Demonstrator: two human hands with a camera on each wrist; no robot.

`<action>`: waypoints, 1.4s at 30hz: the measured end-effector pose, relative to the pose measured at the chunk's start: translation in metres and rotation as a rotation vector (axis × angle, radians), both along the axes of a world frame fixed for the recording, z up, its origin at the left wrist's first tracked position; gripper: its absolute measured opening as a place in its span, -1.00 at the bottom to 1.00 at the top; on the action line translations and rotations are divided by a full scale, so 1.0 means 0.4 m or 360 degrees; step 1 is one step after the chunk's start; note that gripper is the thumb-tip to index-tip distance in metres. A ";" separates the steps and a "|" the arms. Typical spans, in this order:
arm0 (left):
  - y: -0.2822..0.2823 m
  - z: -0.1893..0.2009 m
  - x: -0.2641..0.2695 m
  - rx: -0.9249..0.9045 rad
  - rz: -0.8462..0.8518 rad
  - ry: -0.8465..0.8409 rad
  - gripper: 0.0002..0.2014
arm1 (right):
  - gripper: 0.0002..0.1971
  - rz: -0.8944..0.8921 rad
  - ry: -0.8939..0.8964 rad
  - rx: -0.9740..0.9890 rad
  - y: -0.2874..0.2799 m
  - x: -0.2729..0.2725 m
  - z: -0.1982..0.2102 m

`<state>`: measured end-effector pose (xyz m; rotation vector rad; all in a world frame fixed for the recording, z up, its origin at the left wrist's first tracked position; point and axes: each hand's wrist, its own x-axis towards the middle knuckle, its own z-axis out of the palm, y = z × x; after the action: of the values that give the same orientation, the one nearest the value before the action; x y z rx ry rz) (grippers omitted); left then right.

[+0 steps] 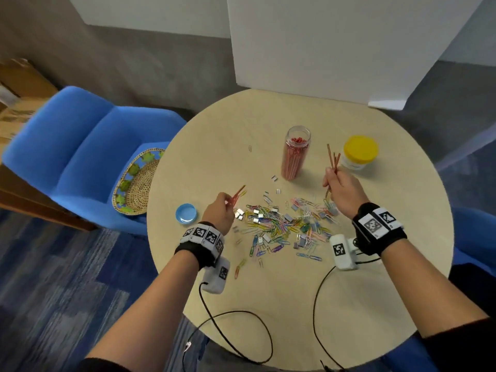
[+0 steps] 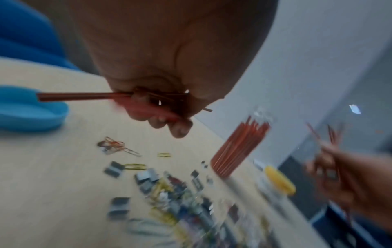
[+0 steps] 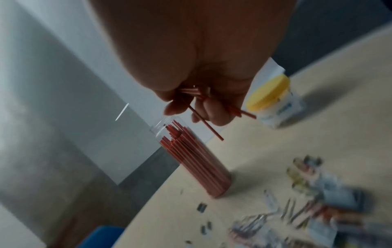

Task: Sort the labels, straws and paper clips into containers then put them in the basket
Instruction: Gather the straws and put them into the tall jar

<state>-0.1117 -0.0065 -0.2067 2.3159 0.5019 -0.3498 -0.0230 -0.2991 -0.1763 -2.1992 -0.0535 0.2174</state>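
While you are pinching red straws [image 1: 332, 159] in your right hand [image 1: 342, 190] and left hand [image 1: 218, 210] beside the part-filled jar [image 1: 295, 154], left fingers [image 2: 178, 129] are curling round theirs, right fingers [image 3: 214, 115] clamping theirs, leaving clips and labels [image 1: 284, 224] mid-tabletop, basket [image 1: 134, 189] off the left edge.

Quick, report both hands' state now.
Left hand: pinching thin red plastic straws.
Right hand: gripping several thin red straws.

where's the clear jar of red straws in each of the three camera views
Head: clear jar upright at table centre, beyond the clip pile.
Left wrist: right of centre, leaning, blurred.
Right wrist: centre, below the fingers.
Shared landmark: yellow-lidded tub beside it.
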 end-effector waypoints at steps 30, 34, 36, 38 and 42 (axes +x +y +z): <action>-0.243 0.149 0.510 -0.0684 -0.0208 -0.0750 -0.72 | -0.65 -0.0198 0.0359 0.0505 -0.035 0.194 0.027; -0.211 0.105 0.500 -0.0262 -0.0596 -0.0843 -0.77 | -0.65 -0.0224 0.0359 0.0653 -0.029 0.206 0.034; -0.199 0.113 0.494 -0.0344 -0.0659 -0.0875 -0.87 | -0.64 -0.0224 0.0310 0.0672 -0.028 0.212 0.033; -0.192 0.132 0.491 -0.0400 -0.0590 -0.0992 -0.96 | -0.62 -0.0238 0.0210 0.0641 -0.026 0.216 0.032; -0.179 0.164 0.489 -0.0407 -0.0485 -0.1157 -0.83 | -0.60 -0.0229 -0.0010 0.0371 -0.028 0.220 0.040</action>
<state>0.0837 -0.0783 -0.1412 2.0750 -0.2434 0.2794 0.0649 -0.3103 -0.1602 -1.9619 0.0729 0.1170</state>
